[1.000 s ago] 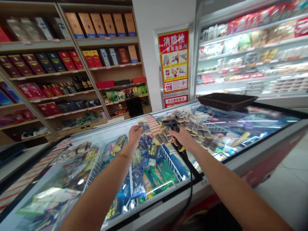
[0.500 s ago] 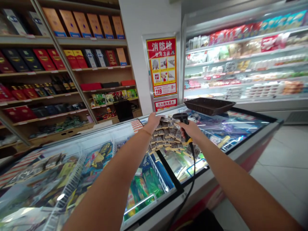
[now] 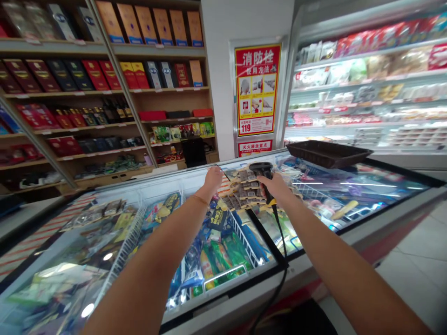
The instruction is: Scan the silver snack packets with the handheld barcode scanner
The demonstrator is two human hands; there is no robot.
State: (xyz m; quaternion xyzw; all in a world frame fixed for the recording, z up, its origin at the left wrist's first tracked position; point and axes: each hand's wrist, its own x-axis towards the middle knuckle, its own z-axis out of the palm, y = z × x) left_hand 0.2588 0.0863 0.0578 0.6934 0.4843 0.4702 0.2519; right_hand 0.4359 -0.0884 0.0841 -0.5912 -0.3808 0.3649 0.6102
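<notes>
In the head view, my right hand [image 3: 274, 186] grips a black barcode scanner [image 3: 261, 168] with a yellow-edged base. Its cable hangs over the freezer's front edge. The scanner is above a heap of small dark packs [image 3: 240, 195] with tan edges, lying on the chest freezer's glass top. Left of the heap, my left hand [image 3: 213, 177] is closed near the freezer's far edge. Its fingertips are turned away, so what they hold, if anything, is hidden. A red-and-white striped strip [image 3: 225, 185] shows between that hand and the packs.
A dark brown tray [image 3: 328, 154] rests on the right of the freezer [image 3: 240, 291]. Inside are wire baskets [image 3: 129, 237] of bagged goods. Behind stand shelves of boxes [image 3: 164, 90], a red fire-hydrant poster [image 3: 258, 90] and a lit refrigerated display [image 3: 370, 88].
My left hand has moved left, away from the heap of packs. My right hand still grips the scanner, now further left over the heap. The view has turned left.
</notes>
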